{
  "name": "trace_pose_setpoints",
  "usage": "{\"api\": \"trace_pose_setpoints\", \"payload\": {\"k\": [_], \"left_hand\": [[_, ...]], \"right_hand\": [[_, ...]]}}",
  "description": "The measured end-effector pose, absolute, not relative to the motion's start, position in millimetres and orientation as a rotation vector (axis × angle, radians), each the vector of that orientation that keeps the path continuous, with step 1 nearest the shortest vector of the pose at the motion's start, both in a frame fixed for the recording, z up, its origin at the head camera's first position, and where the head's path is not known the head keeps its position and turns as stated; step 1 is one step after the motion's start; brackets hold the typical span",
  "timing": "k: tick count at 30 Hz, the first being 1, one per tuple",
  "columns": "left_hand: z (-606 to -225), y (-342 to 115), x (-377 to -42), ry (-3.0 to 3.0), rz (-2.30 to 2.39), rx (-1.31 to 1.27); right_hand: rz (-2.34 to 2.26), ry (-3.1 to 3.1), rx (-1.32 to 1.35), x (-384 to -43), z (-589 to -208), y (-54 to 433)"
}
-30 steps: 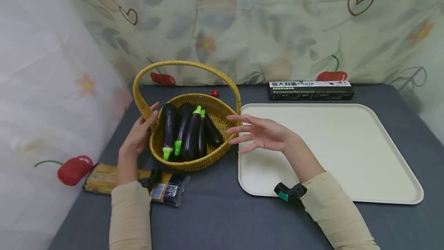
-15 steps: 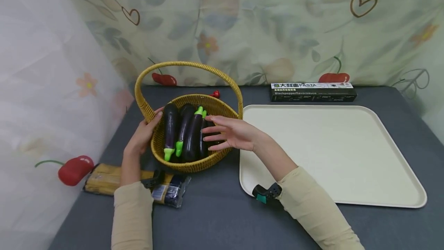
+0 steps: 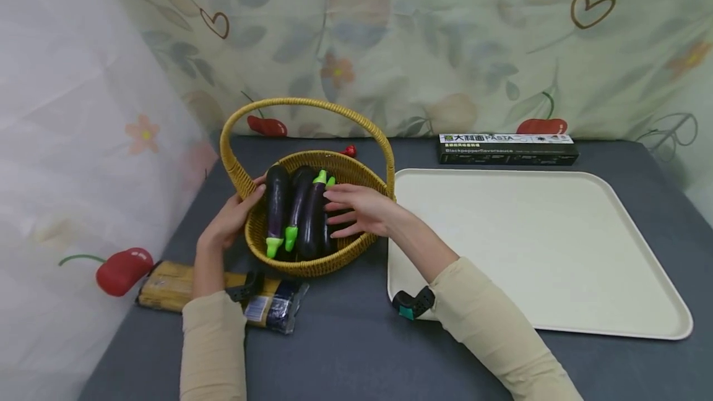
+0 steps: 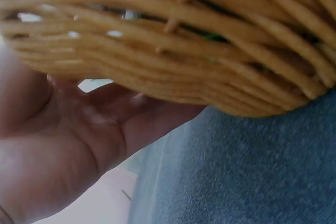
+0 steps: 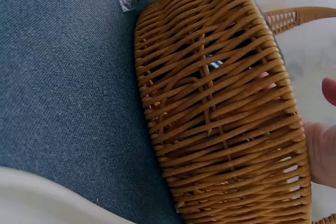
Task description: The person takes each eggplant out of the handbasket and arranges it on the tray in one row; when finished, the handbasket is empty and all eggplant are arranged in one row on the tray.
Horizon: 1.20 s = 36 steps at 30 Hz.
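A yellow wicker basket (image 3: 317, 268) with a tall arched handle stands on the left half of the table. Several dark eggplants (image 3: 278, 203) with bright green stems lie inside. My left hand (image 3: 228, 218) holds the basket's left side by the handle's base, thumb at the rim; in the left wrist view the palm and fingers (image 4: 152, 116) lie along the outer weave. Over the basket's right side reaches my right hand (image 3: 362, 206), fingers spread and loosely bent over the rightmost eggplants, which it partly hides. Whether its fingertips touch one, I cannot tell.
A large cream tray (image 3: 535, 252) lies right of the basket, under the right forearm. Behind it sits a black pasta box (image 3: 508, 150). A packet of spaghetti (image 3: 167, 286) lies under the left forearm. A small red object (image 3: 349, 151) shows behind the basket.
My right hand has moved left from beyond the basket's right rim to above the eggplants. My left hand has closed in on the basket's left side.
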<state>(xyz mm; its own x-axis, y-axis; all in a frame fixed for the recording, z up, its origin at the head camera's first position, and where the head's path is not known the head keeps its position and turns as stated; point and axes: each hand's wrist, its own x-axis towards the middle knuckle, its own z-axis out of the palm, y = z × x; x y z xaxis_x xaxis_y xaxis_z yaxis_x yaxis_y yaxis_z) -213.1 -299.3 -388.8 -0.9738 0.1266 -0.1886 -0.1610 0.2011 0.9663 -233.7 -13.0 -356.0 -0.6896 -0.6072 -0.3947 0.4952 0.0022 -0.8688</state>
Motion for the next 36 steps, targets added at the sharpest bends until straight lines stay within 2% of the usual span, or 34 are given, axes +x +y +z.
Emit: {"api": "trace_pose_setpoints", "payload": {"k": [7,29,36], "left_hand": [[-393,-303,-213,2.239,1.850,0.034],[-394,-304,-215,2.227,1.854,0.004],[-395,-305,-213,2.215,1.866,0.009]], "right_hand": [[-1.761,1.565,-0.183,-231,-357,-22],[-1.546,2.075,-0.462,-212,-355,-46],[-1.651,2.001,-0.479,-216,-355,-37]]}}
